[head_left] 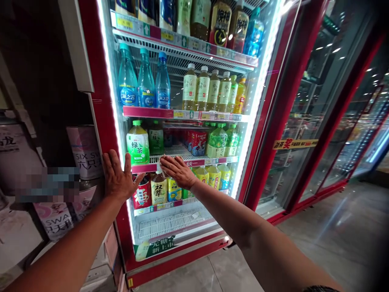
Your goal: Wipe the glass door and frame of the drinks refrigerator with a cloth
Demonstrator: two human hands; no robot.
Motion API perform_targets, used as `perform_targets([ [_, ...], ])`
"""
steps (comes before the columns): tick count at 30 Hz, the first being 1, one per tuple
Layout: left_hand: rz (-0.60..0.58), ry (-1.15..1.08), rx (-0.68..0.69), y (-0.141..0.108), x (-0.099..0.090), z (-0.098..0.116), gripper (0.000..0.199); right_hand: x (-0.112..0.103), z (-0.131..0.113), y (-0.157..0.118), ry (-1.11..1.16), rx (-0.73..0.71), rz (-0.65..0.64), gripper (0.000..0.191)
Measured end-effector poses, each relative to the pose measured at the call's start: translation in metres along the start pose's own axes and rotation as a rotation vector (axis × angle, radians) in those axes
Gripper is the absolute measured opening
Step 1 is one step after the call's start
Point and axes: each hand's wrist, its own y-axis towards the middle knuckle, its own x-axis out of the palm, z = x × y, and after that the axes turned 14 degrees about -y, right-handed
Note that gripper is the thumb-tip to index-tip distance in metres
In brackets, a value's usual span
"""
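Note:
My left hand (119,178) lies with fingers spread at the red left frame (107,134) of a lit drinks cooler, its thumb reaching over the bright edge strip. In front of the lower middle shelf edge, my right hand (178,170) is stretched out flat, palm down and holding nothing. Whether it touches the door glass or the shelf edge, I cannot tell. Nearest to both hands stands a green tea bottle (138,142) with a green cap. Below them are a red-labelled bottle (142,194) and a pale yellow-labelled bottle (159,190).
Blue-capped water bottles (146,81) and light tea bottles (201,89) fill the shelf above. Printed tins (85,152) and cartons crowd the left side. More red-framed coolers (291,109) line the right, above a grey tiled floor (331,227).

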Motion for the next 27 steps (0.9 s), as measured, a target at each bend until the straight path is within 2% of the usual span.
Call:
perform_targets([
  [2,0.002,0.004,-0.018,0.000,0.001,0.002,0.102,-0.001,0.015,-0.008,-0.001,0.031,0.014,0.059],
  [5,-0.013,0.006,-0.028,-0.001,0.003,0.001,0.103,0.001,0.032,-0.020,-0.022,0.172,0.025,0.057],
  [7,-0.019,0.006,-0.018,-0.001,0.005,-0.001,0.105,0.004,0.036,-0.029,-0.034,0.272,0.017,0.056],
  [9,-0.019,0.004,-0.014,-0.002,0.007,-0.001,0.107,0.006,0.036,-0.037,-0.042,0.313,0.009,0.055],
  [14,-0.014,-0.034,-0.082,0.003,0.010,0.014,0.113,0.006,0.040,-0.048,-0.036,0.220,0.009,0.055],
  [16,-0.044,-0.055,-0.072,0.007,0.012,0.027,0.104,0.005,0.044,-0.049,-0.026,0.279,-0.003,0.058],
  [18,-0.094,-0.070,-0.012,0.011,0.016,0.042,0.094,0.005,0.044,-0.051,-0.023,0.379,-0.010,0.060],
  [20,-0.132,-0.089,0.035,0.014,0.024,0.055,0.088,0.007,0.043,-0.055,-0.018,0.417,-0.022,0.062],
  [25,-0.159,-0.092,0.045,0.013,0.044,0.074,0.084,0.008,0.049,-0.068,-0.017,0.265,-0.060,0.071],
  [27,-0.158,-0.078,0.052,0.011,0.047,0.074,0.085,0.007,0.055,-0.072,-0.020,0.277,-0.056,0.071],
])
